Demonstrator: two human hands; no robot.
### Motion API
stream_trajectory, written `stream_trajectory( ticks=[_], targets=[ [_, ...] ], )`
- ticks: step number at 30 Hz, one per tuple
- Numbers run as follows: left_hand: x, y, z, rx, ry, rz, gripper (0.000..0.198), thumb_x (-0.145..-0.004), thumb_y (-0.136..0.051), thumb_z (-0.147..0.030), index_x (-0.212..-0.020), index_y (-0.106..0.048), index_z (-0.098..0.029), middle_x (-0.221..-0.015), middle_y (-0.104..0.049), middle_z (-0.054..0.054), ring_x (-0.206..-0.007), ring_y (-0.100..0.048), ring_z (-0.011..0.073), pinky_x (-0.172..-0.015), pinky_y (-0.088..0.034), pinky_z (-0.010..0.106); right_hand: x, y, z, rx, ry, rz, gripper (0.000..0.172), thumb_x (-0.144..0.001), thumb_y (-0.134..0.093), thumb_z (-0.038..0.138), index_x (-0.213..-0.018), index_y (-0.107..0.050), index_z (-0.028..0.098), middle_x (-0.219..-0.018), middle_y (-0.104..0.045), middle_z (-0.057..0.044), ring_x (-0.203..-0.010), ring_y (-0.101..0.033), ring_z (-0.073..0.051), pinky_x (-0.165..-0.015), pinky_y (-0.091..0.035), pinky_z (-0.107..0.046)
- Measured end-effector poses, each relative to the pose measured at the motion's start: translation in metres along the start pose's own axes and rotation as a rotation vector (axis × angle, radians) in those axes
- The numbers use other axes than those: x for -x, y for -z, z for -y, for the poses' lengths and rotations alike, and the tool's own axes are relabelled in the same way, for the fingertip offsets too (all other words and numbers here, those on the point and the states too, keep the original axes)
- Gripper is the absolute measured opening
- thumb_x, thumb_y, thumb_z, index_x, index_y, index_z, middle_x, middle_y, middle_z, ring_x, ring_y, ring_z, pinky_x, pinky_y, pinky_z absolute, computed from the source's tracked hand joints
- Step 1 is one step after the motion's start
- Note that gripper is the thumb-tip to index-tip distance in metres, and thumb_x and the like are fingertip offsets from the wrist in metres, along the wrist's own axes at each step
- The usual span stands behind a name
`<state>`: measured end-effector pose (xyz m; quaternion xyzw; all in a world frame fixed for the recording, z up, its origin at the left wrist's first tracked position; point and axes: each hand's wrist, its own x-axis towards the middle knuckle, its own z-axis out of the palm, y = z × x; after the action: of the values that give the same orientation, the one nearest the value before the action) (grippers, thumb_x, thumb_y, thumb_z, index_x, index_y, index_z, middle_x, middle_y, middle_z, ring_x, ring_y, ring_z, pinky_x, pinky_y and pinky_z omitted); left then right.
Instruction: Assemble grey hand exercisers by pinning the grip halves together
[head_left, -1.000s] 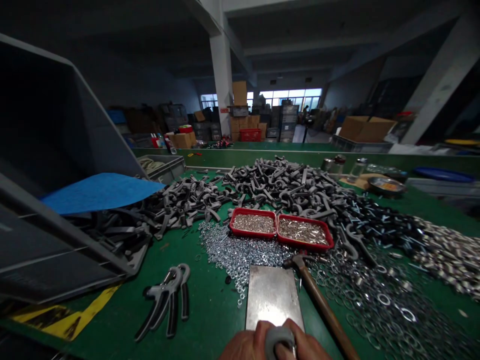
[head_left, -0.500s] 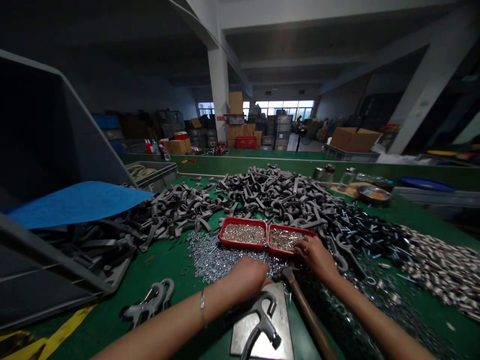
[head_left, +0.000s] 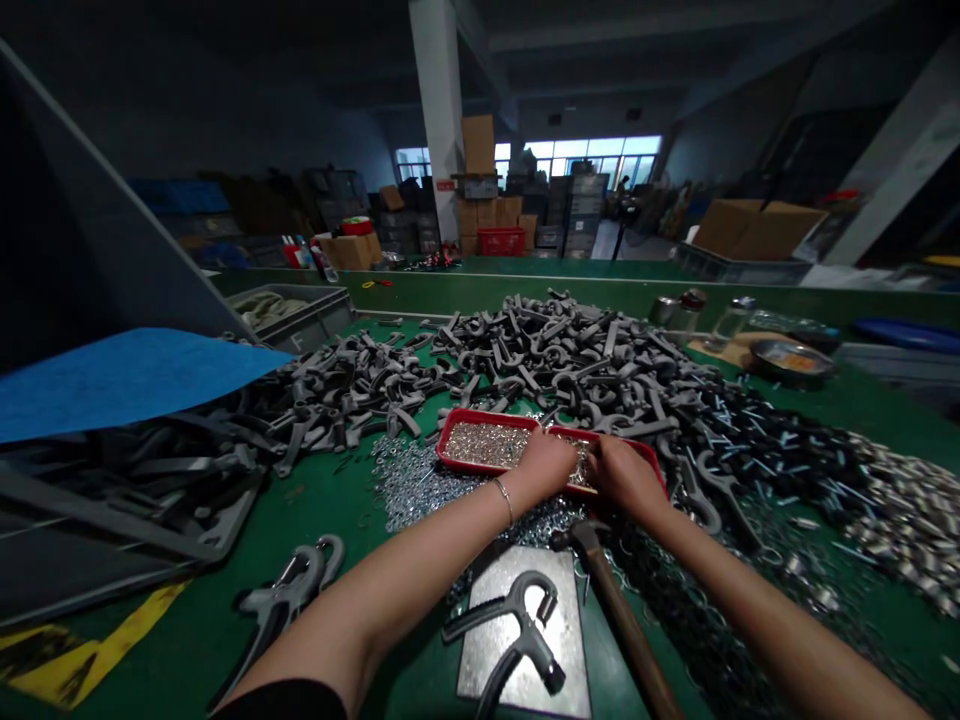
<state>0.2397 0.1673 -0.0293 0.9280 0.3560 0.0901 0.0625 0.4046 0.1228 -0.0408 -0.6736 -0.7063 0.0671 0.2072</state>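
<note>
Reaching into the red trays of tiny metal bits at the middle of the frame, our left hand and right hand sit close together. We cannot tell if they hold anything. The trays run long from left to right. Below them, a hammer points to the lower right, beside a gray hook on a steel plate. Shiny nuts lie left on the green desk.

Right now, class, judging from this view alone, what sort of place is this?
Probably a factory workshop for assembling hardware: a green workbench heaped with grey metal hooks, red trays of small parts, and stacked cartons behind.
</note>
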Motion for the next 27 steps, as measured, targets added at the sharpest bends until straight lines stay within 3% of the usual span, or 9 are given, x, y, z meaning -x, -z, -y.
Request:
stream_trajectory(
  ticks=[3, 5, 8, 10, 13, 19, 23, 27],
  targets=[
    [0.010, -0.001, 0.000, 0.026, 0.060, -0.045, 0.021, -0.092, -0.053, -0.014, -0.091, -0.073, -0.008, -0.093, -0.073, 0.020, -0.095, -0.067, 0.0303, -0.094, -0.043, 0.048, 0.000, 0.010, 0.000, -0.134, -0.050, -0.055, 0.012, -0.090, -0.047, 0.024, -0.095, -0.057, 0.018, -0.097, -0.068, -0.013, -0.093, -0.063, -0.026, -0.083, -0.047, -0.038],
    [0.015, -0.001, 0.000, 0.066, 0.079, -0.086, 0.023, -0.094, -0.051, -0.016, -0.093, -0.073, -0.009, -0.096, -0.072, 0.019, -0.098, -0.066, 0.0298, -0.095, -0.042, 0.047, 0.015, 0.017, 0.007, -0.240, -0.056, -0.046, 0.016, -0.091, -0.044, 0.028, -0.099, -0.055, 0.020, -0.099, -0.069, -0.011, -0.092, -0.065, -0.025, -0.081, -0.049, -0.036],
    [0.022, 0.002, -0.001, 0.158, 0.103, -0.161, 0.026, -0.097, -0.047, -0.016, -0.101, -0.072, -0.011, -0.104, -0.070, 0.016, -0.104, -0.064, 0.0262, -0.097, -0.043, 0.041, 0.064, 0.021, 0.030, -0.386, -0.021, 0.080, 0.023, -0.096, -0.039, 0.037, -0.100, -0.054, 0.021, -0.088, -0.070, -0.005, -0.076, -0.068, -0.019, -0.069, -0.052, -0.030],
    [0.028, 0.005, -0.003, 0.235, 0.116, -0.215, 0.029, -0.100, -0.044, -0.016, -0.111, -0.069, -0.010, -0.109, -0.068, 0.014, -0.106, -0.062, 0.0232, -0.097, -0.045, 0.036, 0.102, 0.014, 0.048, -0.435, 0.009, 0.181, 0.026, -0.098, -0.038, 0.039, -0.090, -0.055, 0.022, -0.076, -0.067, -0.001, -0.064, -0.066, -0.017, -0.062, -0.051, -0.027],
    [0.047, 0.011, -0.010, 0.346, 0.105, -0.272, 0.030, -0.101, -0.044, -0.016, -0.120, -0.066, -0.010, -0.110, -0.066, 0.011, -0.107, -0.061, 0.0186, -0.097, -0.046, 0.028, 0.141, 0.000, 0.068, -0.422, 0.033, 0.251, 0.026, -0.097, -0.042, 0.036, -0.080, -0.055, 0.022, -0.075, -0.066, -0.001, -0.069, -0.064, -0.018, -0.066, -0.050, -0.028],
    [0.134, 0.021, -0.019, 0.542, 0.082, -0.279, 0.028, -0.097, -0.051, -0.017, -0.118, -0.069, -0.018, -0.103, -0.066, 0.006, -0.096, -0.063, 0.0158, -0.088, -0.050, 0.026, 0.150, -0.012, 0.073, -0.305, 0.058, 0.291, 0.023, -0.098, -0.041, 0.033, -0.088, -0.058, 0.021, -0.090, -0.067, -0.007, -0.084, -0.063, -0.022, -0.078, -0.047, -0.032],
    [0.199, 0.025, -0.008, 0.828, 0.375, -0.296, 0.020, -0.088, -0.060, -0.022, -0.104, -0.069, -0.017, -0.085, -0.068, 0.002, -0.079, -0.065, 0.0172, -0.074, -0.052, 0.028, 0.148, -0.013, 0.075, -0.220, 0.068, 0.315, 0.019, -0.096, -0.045, 0.028, -0.086, -0.059, 0.021, -0.089, -0.067, -0.007, -0.083, -0.064, -0.023, -0.075, -0.046, -0.031],
    [0.238, 0.027, -0.003, 1.012, 0.555, -0.332, 0.018, -0.084, -0.062, -0.032, -0.088, -0.068, -0.016, -0.083, -0.068, 0.003, -0.068, -0.065, 0.0166, -0.066, -0.052, 0.028, 0.145, -0.014, 0.081, -0.122, 0.084, 0.314, 0.016, -0.094, -0.047, 0.022, -0.085, -0.060, 0.019, -0.089, -0.068, -0.010, -0.083, -0.064, -0.024, -0.075, -0.044, -0.032]
  ],
)
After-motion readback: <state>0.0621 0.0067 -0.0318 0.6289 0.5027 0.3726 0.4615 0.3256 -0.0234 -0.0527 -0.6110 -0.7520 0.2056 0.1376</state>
